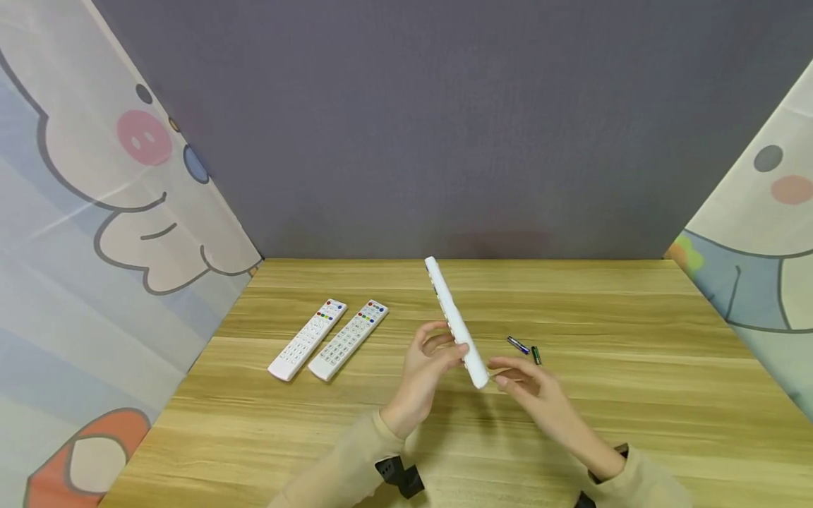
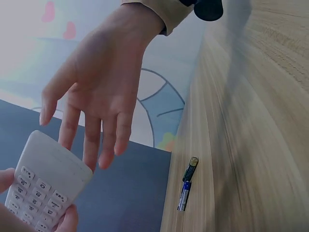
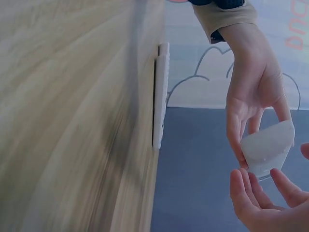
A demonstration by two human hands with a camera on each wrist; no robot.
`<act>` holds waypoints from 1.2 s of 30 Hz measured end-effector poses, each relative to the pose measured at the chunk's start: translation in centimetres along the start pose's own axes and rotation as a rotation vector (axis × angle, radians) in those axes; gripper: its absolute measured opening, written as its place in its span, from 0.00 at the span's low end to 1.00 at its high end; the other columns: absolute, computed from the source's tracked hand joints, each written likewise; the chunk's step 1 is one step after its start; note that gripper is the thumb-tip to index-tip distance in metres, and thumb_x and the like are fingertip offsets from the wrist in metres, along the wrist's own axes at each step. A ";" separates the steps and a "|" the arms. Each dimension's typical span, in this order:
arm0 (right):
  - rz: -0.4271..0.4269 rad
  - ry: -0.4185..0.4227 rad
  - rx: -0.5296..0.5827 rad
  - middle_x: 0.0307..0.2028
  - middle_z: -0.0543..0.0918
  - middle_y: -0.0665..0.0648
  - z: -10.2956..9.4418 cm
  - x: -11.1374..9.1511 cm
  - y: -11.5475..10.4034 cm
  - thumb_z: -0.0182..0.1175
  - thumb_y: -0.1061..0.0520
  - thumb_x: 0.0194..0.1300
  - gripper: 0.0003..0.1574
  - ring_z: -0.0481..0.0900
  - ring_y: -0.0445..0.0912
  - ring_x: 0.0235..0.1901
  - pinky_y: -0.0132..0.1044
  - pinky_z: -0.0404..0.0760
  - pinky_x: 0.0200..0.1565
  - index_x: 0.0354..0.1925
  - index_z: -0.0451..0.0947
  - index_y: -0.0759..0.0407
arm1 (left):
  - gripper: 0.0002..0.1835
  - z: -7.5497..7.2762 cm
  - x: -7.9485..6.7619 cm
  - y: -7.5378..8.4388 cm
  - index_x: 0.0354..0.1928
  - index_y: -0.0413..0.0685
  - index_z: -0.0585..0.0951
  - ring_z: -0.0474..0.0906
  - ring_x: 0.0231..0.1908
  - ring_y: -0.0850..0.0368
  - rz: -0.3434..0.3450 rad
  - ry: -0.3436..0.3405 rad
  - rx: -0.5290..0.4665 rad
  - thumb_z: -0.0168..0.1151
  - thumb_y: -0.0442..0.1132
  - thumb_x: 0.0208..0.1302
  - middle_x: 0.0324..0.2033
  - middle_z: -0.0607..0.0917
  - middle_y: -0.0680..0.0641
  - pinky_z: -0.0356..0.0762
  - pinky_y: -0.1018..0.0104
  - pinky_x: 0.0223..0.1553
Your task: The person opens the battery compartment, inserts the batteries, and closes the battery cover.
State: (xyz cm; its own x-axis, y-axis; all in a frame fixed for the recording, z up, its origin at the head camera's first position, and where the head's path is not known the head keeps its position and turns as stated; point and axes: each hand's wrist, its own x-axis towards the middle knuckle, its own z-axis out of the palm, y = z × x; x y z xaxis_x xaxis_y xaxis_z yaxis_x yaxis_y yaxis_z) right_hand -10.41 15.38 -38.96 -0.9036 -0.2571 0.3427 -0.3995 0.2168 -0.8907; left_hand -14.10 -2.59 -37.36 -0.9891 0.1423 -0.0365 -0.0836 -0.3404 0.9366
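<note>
My left hand (image 1: 416, 384) grips a white remote control (image 1: 454, 317) above the table, thumb on one side and fingers on the other. The remote is tilted, seen nearly edge-on in the head view; its button side (image 2: 41, 193) shows in the left wrist view. Close to the remote's lower end is my right hand (image 1: 540, 402), fingers loosely bent and nothing held in them. Whether its fingertips touch the remote, I cannot tell. Two small batteries lie beyond the right hand: a blue-and-silver battery (image 1: 518, 345) and a dark green battery (image 1: 536, 355).
Two more white remotes lie buttons up on the left of the wooden table (image 1: 254, 423): an outer remote (image 1: 308, 340) and an inner remote (image 1: 348, 340). A dark grey panel (image 1: 444, 127) stands along the back edge. Cartoon-printed cloth (image 1: 76, 282) hangs at both sides.
</note>
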 end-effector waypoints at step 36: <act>0.374 -0.035 0.276 0.53 0.69 0.66 0.9 0.8 -0.2 0.58 0.61 0.57 0.30 0.74 0.39 0.46 0.29 0.75 0.47 0.56 0.63 0.69 | 0.22 0.6 -0.7 -0.7 0.46 0.38 0.67 0.76 0.34 0.59 0.091 0.105 0.062 0.63 0.31 0.49 0.42 0.73 0.45 0.74 0.67 0.44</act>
State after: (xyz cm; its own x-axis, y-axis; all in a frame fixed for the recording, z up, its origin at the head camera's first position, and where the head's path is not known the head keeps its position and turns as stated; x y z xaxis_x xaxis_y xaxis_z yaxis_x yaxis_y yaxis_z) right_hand -10.87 14.29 -38.77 -0.9701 -0.2415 -0.0233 0.0133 0.0431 -0.9990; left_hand -13.23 -1.93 -37.75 -0.9998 0.0145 0.0161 0.0112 -0.2889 0.9573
